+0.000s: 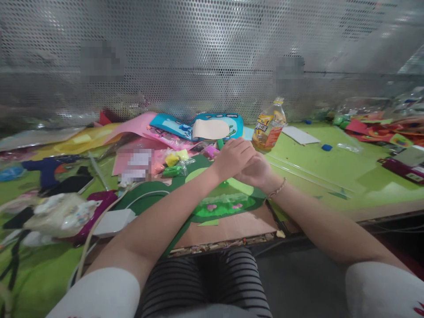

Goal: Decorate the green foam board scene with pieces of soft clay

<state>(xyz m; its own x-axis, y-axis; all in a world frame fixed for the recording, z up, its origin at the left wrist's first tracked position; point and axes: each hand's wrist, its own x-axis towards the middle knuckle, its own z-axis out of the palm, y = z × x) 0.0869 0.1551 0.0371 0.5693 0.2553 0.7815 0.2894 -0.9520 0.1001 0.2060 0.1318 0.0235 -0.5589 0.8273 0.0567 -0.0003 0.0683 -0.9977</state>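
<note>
My left hand (233,155) lies across my right hand (255,170), palm against palm, with its fingers curled over. Anything between the palms is hidden. Both hands are above a dark green cut-out sheet (142,191) with a light green shape (243,187) on it. Bright green material that looks like modelling clay (215,204) is spread along the sheet's lower part, carrying small pink pieces (212,207). Beyond my left wrist are small bags of coloured clay, among them a green one (174,171) and a yellow one (172,159).
A drink bottle (268,126) stands just past my hands. Thin clear rods (311,174) lie to the right, near a white card (301,134). At left are a dark phone (71,185), a white box (114,221) and cables. A perforated metal screen (205,53) rises behind the table.
</note>
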